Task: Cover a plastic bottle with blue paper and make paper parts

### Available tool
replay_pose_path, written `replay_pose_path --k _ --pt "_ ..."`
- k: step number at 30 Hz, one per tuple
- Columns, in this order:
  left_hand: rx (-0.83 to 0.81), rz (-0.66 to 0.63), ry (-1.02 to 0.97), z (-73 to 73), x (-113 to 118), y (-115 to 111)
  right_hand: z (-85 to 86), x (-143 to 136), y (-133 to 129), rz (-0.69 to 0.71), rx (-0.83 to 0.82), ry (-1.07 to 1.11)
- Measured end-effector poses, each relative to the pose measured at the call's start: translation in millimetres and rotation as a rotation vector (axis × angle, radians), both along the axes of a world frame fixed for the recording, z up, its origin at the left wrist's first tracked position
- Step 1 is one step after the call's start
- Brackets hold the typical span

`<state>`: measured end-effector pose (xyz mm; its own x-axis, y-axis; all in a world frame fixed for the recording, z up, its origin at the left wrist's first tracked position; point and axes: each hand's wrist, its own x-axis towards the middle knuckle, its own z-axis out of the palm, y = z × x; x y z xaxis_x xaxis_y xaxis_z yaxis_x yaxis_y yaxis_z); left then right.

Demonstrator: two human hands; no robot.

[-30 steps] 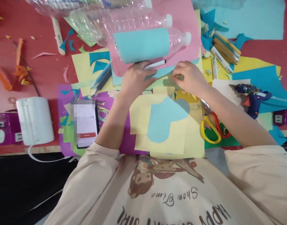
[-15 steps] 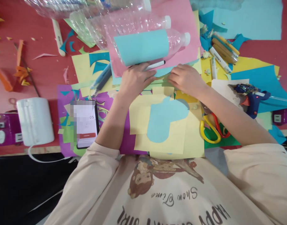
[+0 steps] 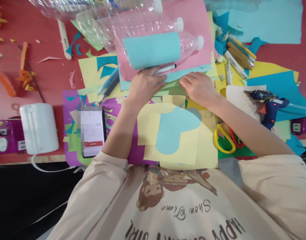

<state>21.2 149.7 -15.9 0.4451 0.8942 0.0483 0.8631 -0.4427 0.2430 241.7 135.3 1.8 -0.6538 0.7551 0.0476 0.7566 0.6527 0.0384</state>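
My left hand [image 3: 145, 83] rests on layered paper just below a clear bottle wrapped in light blue paper [image 3: 154, 50]. A white marker [image 3: 166, 69] with a black cap lies at its fingers. Opposite it, my right hand [image 3: 196, 87] has curled fingers on the edge of a pale green sheet [image 3: 172, 87], which spans the gap between both hands. Whether either hand pinches the sheet is hard to make out. Nearer my body, a light blue cut-out [image 3: 169, 133] lies flat on pale yellow sheets [image 3: 189, 151].
Clear bottles [image 3: 142, 25] lie at the top. Yellow-handled scissors [image 3: 224, 141] and a blue glue gun [image 3: 270, 111] are on the right, with markers [image 3: 235, 63] above. A phone [image 3: 93, 133] and a white case [image 3: 39, 128] lie left.
My right hand has shifted slightly down and right, and more of the green sheet shows between the hands. My left hand has barely moved. The whole view has shifted slightly.
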Motion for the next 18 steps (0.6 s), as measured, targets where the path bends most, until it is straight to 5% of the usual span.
replay_pose_path --k 14,18 --pt "-0.036 0.047 -0.092 1.2 -1 2 30.8 20 -33 0.011 -0.023 0.101" --pt "-0.072 -0.002 -0.192 18.1 -4 -8 32.8 23 -36 -0.044 -0.03 0.118"
